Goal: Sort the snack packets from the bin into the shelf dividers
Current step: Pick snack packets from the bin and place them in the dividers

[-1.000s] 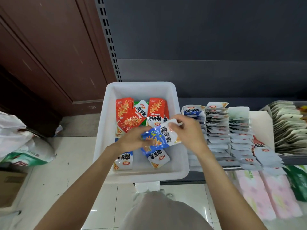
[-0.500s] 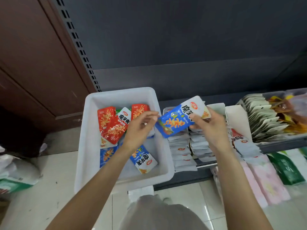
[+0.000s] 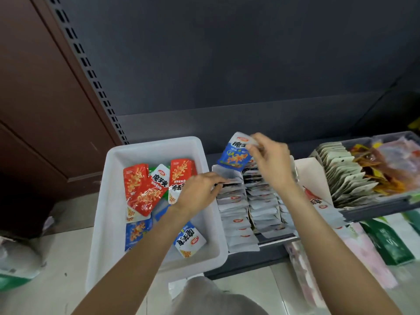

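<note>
A white plastic bin (image 3: pixel 109 201) sits left of the shelf and holds several red, blue and green snack packets (image 3: pixel 141 189). My right hand (image 3: pixel 270 164) pinches a blue and white packet (image 3: pixel 235 155) by its top, above the back of the leftmost rows of packets (image 3: pixel 234 208) standing in the shelf dividers. My left hand (image 3: pixel 197 192) reaches over the bin's right rim; its fingertips touch the back packets of the left row, fingers bent, with nothing visibly gripped.
Further right on the shelf (image 3: pixel 261 264) stand a white divider (image 3: pixel 311 173) and a tray of pale and orange pouches (image 3: pixel 354 176). Pink and green packs (image 3: pixel 386 244) lie below on a lower level. A dark back panel and a brown door rise behind.
My right hand carried the blue packet from above the bin rightward and back over the shelf rows. My left hand let go of it and moved to the left row.
</note>
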Demonstrator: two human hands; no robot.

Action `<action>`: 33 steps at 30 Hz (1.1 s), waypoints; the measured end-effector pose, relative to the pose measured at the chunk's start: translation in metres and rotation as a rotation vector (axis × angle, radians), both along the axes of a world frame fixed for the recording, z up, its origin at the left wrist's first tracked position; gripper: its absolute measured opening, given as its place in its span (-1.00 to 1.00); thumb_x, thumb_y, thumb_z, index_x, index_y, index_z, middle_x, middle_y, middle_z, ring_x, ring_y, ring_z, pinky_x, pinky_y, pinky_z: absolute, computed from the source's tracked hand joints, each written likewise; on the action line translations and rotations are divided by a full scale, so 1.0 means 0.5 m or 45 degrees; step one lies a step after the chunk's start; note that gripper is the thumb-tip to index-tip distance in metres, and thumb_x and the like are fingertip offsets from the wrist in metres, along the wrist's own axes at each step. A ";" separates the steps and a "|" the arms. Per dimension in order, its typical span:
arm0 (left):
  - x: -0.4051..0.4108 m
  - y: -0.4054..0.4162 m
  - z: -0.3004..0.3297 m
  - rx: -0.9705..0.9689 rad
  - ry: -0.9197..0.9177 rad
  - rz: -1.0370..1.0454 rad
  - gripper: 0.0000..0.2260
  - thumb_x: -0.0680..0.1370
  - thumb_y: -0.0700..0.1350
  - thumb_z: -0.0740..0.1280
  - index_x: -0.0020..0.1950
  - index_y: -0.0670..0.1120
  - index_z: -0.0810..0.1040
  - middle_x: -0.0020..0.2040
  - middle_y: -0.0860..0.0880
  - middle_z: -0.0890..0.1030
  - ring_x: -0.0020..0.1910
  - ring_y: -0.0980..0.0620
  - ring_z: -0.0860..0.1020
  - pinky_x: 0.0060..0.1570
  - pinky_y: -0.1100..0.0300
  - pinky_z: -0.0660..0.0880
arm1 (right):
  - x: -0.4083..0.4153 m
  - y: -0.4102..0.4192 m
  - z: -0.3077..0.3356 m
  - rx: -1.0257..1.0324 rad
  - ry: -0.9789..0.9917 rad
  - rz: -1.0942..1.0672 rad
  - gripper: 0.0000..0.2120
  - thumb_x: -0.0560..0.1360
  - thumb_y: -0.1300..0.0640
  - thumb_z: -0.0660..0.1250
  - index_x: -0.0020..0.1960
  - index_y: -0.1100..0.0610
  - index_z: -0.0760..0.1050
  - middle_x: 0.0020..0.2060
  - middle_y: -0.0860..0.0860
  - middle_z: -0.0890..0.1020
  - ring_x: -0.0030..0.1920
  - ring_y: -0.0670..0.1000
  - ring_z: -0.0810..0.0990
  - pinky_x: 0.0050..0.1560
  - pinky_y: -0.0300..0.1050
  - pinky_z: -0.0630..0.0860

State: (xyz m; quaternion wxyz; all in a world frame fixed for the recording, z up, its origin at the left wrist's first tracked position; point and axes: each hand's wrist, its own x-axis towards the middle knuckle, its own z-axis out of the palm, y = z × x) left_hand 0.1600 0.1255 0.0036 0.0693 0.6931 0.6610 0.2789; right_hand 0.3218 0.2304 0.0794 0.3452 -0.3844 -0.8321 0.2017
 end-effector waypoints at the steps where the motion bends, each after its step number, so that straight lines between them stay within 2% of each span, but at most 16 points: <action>1: 0.003 -0.003 -0.003 0.008 0.023 0.005 -0.76 0.52 -0.18 0.31 0.13 0.03 0.63 0.07 0.05 0.66 -0.06 0.00 0.64 -0.11 0.05 0.57 | -0.010 -0.003 -0.012 0.045 -0.089 0.022 -0.92 0.52 0.21 0.32 0.00 0.10 0.55 -0.33 -0.03 0.60 -0.31 0.05 0.56 -0.28 -0.13 0.41; 4: 0.006 -0.009 -0.006 0.041 0.020 0.013 -0.77 0.52 -0.18 0.32 0.12 0.03 0.64 0.06 0.05 0.67 -0.08 0.01 0.65 -0.13 0.07 0.59 | -0.039 -0.013 -0.048 0.069 -0.325 0.125 -0.88 0.52 0.20 0.31 0.02 0.05 0.55 -0.25 0.06 0.67 -0.21 0.15 0.62 -0.26 -0.08 0.46; 6: 0.005 -0.012 -0.006 0.081 0.018 0.019 -0.79 0.50 -0.20 0.35 0.09 0.01 0.65 0.01 0.03 0.68 -0.13 0.01 0.66 -0.17 0.09 0.60 | -0.056 -0.011 -0.062 0.068 -0.594 0.155 -0.89 0.51 0.19 0.29 -0.01 0.05 0.56 -0.22 0.08 0.67 -0.17 0.17 0.61 -0.30 -0.11 0.38; 8: 0.003 -0.015 -0.005 0.130 0.044 0.031 -0.81 0.46 -0.21 0.40 0.03 -0.01 0.67 -0.06 0.02 0.69 -0.18 0.01 0.65 -0.21 0.13 0.60 | -0.069 -0.007 -0.068 0.295 -0.876 0.147 -0.90 0.34 0.22 0.44 -0.21 0.05 0.58 -0.36 0.05 0.64 -0.30 0.12 0.60 -0.34 -0.17 0.27; 10: -0.001 -0.018 -0.004 0.156 0.045 0.032 -0.81 0.42 -0.23 0.44 -0.01 -0.02 0.68 -0.12 0.01 0.69 -0.21 0.02 0.64 -0.25 0.18 0.59 | -0.085 -0.011 -0.064 0.524 -0.994 0.090 -0.70 0.01 0.26 0.57 -0.49 0.03 0.47 -0.62 -0.03 0.49 -0.58 0.04 0.43 -0.37 -0.23 0.30; 12: -0.004 -0.018 -0.006 0.157 0.024 0.006 -0.80 0.43 -0.24 0.43 0.00 -0.02 0.68 -0.13 0.01 0.69 -0.22 0.02 0.63 -0.25 0.18 0.58 | -0.092 -0.008 -0.060 0.642 -0.991 0.085 -0.62 -0.11 0.30 0.56 -0.58 0.03 0.37 -0.71 -0.06 0.38 -0.65 0.02 0.14 -0.33 -0.26 0.35; 14: -0.005 -0.019 -0.008 0.147 -0.001 -0.021 -0.80 0.46 -0.21 0.39 0.03 -0.02 0.67 -0.11 0.00 0.69 -0.20 0.01 0.63 -0.22 0.15 0.59 | -0.104 -0.009 -0.052 0.545 -1.140 0.117 -0.67 0.09 0.32 0.51 -0.47 0.01 0.40 -0.61 -0.04 0.49 -0.59 0.01 0.15 -0.20 -0.19 0.38; 16: -0.007 -0.026 -0.009 0.154 -0.041 -0.009 -0.80 0.47 -0.19 0.37 0.06 -0.03 0.66 -0.05 -0.01 0.68 -0.13 0.02 0.63 -0.14 0.15 0.59 | -0.110 -0.008 -0.055 0.487 -1.314 0.161 -0.76 0.37 0.33 0.35 -0.27 0.00 0.45 -0.37 -0.03 0.62 -0.40 0.04 0.48 0.02 -0.11 0.34; 19: -0.020 -0.058 -0.016 0.186 -0.095 0.121 -0.80 0.52 -0.09 0.32 0.12 -0.03 0.63 0.03 0.02 0.65 0.00 0.07 0.59 0.00 0.21 0.52 | -0.101 -0.011 -0.057 0.471 -1.282 0.115 -0.82 0.46 0.29 0.29 -0.11 0.01 0.54 -0.26 -0.03 0.66 -0.19 0.04 0.60 0.08 -0.08 0.31; 22: -0.065 -0.123 -0.039 0.237 -0.077 0.287 -0.76 0.53 -0.02 0.24 0.09 -0.05 0.62 -0.05 0.04 0.65 -0.06 0.12 0.55 -0.05 0.29 0.45 | -0.092 -0.044 -0.058 0.519 -0.812 0.085 -0.81 0.39 0.24 0.42 -0.01 0.05 0.63 -0.19 -0.01 0.69 -0.16 0.05 0.62 -0.02 -0.05 0.40; 24: -0.102 -0.172 -0.064 0.209 -0.035 0.353 -0.77 0.49 -0.03 0.25 0.05 -0.07 0.62 -0.12 0.04 0.64 -0.13 0.09 0.55 -0.11 0.24 0.48 | -0.095 -0.105 -0.055 0.492 -0.406 0.233 -0.83 0.38 0.25 0.44 -0.03 0.11 0.64 -0.20 0.02 0.69 -0.19 0.05 0.63 -0.09 -0.07 0.48; 25: -0.120 -0.192 -0.077 0.157 0.008 0.360 -0.77 0.47 -0.03 0.28 0.03 -0.08 0.62 -0.13 0.03 0.63 -0.14 0.07 0.55 -0.13 0.20 0.51 | -0.105 -0.139 -0.054 0.377 -0.358 0.363 -0.86 0.43 0.23 0.41 -0.02 0.12 0.63 -0.19 0.02 0.69 -0.19 0.05 0.63 -0.13 -0.10 0.51; 26: -0.136 -0.207 -0.091 0.089 0.062 0.355 -0.77 0.44 -0.04 0.31 0.03 -0.08 0.62 -0.13 0.02 0.63 -0.13 0.04 0.55 -0.14 0.16 0.53 | -0.120 -0.170 -0.060 0.205 -0.391 0.475 -0.88 0.48 0.20 0.36 0.00 0.11 0.62 -0.16 0.03 0.69 -0.17 0.04 0.63 -0.16 -0.14 0.50; 28: -0.164 -0.225 -0.118 -0.081 0.163 0.328 -0.72 0.39 -0.06 0.37 0.08 -0.08 0.60 -0.08 0.00 0.61 -0.08 -0.02 0.54 -0.11 0.09 0.54 | -0.159 -0.214 -0.098 -0.123 -0.742 0.588 -0.82 0.56 0.08 0.26 0.07 0.12 0.57 -0.07 0.05 0.66 -0.09 0.06 0.62 -0.15 -0.16 0.47; 31: -0.175 -0.231 -0.131 -0.425 0.174 0.323 -0.54 0.41 0.00 0.40 0.29 -0.03 0.47 0.12 -0.05 0.53 0.12 -0.09 0.49 0.08 -0.02 0.50 | -0.211 -0.240 -0.165 -0.235 -1.219 0.557 -0.60 0.54 -0.09 0.28 0.18 0.20 0.46 0.08 0.11 0.58 0.06 0.13 0.57 -0.07 -0.08 0.45; 33: -0.169 -0.226 -0.138 -0.599 0.139 0.347 -0.45 0.43 0.03 0.41 0.39 -0.02 0.36 0.24 -0.05 0.45 0.24 -0.07 0.41 0.20 0.06 0.42 | -0.231 -0.246 -0.197 -0.228 -1.411 0.530 -0.47 0.49 -0.18 0.32 0.22 0.23 0.43 0.13 0.09 0.55 0.12 0.09 0.55 -0.08 -0.13 0.43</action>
